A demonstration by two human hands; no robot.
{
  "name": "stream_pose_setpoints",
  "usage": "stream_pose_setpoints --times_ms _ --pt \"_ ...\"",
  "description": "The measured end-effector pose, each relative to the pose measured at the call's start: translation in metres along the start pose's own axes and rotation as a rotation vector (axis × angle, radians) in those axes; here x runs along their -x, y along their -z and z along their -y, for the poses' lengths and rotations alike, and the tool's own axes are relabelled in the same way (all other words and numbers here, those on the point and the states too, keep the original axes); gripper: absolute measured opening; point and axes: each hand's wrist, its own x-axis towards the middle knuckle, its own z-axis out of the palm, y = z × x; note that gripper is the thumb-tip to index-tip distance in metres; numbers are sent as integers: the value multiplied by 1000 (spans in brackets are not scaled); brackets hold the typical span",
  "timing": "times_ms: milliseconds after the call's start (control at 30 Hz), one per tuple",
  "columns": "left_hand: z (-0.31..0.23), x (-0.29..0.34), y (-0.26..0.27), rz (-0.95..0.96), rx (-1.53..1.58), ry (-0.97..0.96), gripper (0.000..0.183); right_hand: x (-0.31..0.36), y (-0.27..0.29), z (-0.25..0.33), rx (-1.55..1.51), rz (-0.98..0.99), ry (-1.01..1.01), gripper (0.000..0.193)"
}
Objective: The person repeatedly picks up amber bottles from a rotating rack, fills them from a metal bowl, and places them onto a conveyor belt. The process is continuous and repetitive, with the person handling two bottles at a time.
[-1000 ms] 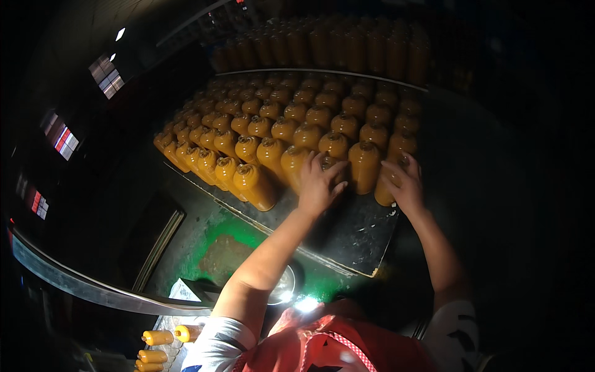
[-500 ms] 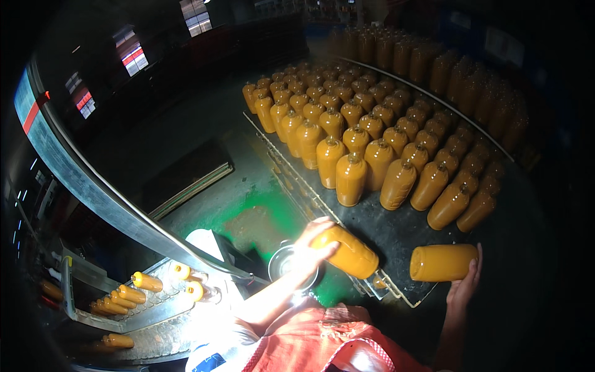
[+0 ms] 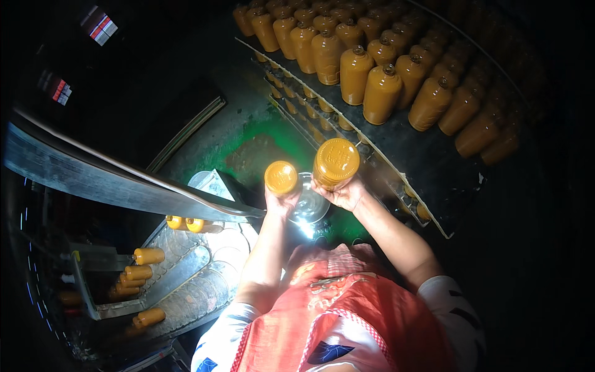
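My left hand (image 3: 283, 202) is closed round an orange glass bottle (image 3: 281, 178), whose round base faces up toward me. Beside it, my right hand (image 3: 346, 193) grips another orange bottle (image 3: 336, 160), also turned base up, with embossing on its bottom. The necks of both bottles are hidden. Just below and between the two hands sits a round metal basin (image 3: 311, 208). Several rows of upright orange bottles (image 3: 382, 93) stand on a dark board (image 3: 396, 139) at the far right.
A curved metal rail (image 3: 124, 173) crosses the left side. Below it, a conveyor (image 3: 214, 291) carries several orange bottles (image 3: 149, 255) lying on their sides. Under the dark board, a lower tier holds more bottles (image 3: 325, 105). Green paint marks the floor (image 3: 248, 152).
Both bottles have come off the board area to the left, over the basin, and now show their bases. My right hand has swung in beside my left. The view has also shifted.
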Motion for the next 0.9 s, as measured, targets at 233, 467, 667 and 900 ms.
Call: stream_pose_setpoints --times_ms 233,467,667,900 --pt "-23 -13 22 46 155 -6 50 -48 -24 -35 39 -102 16 60" --pt "-26 -4 16 194 205 -11 47 -37 -42 -48 121 -65 10 64" --pt "14 53 77 334 383 74 43 27 -18 -45 212 -44 -39 52" --pt "54 228 210 -110 -163 -291 39 83 112 -35 44 60 -242 65"
